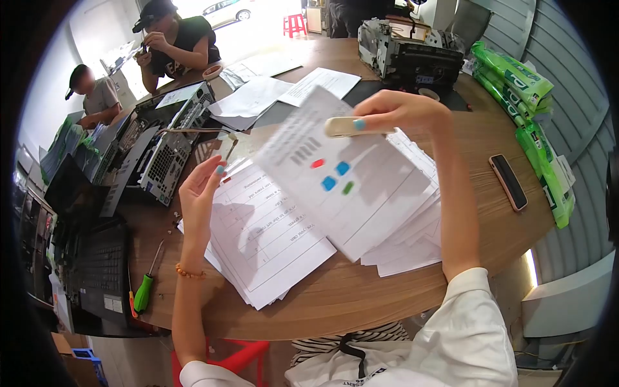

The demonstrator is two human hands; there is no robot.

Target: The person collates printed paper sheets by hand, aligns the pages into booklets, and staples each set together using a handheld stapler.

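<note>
My right hand [406, 113] is closed around a cream-coloured stapler [342, 127]. A white sheet [361, 200] with red, blue and green shapes hangs tilted at the stapler, blurred. Whether the stapler's jaws or my fingers hold the sheet, I cannot tell. My left hand [201, 187] is raised at the left edge of a stack of printed papers [271, 238]. Its fingers are loosely bent, thumb a little apart, with nothing visible in them. More loose papers [403, 248] lie under the raised sheet.
An opened computer case [171, 145] and a black laptop [97, 271] stand at left, near a green-handled screwdriver [143, 293]. A phone [508, 182] and green packs [516, 84] lie at right. Dismantled equipment [412, 55] stands at the back. Two people sit at far left.
</note>
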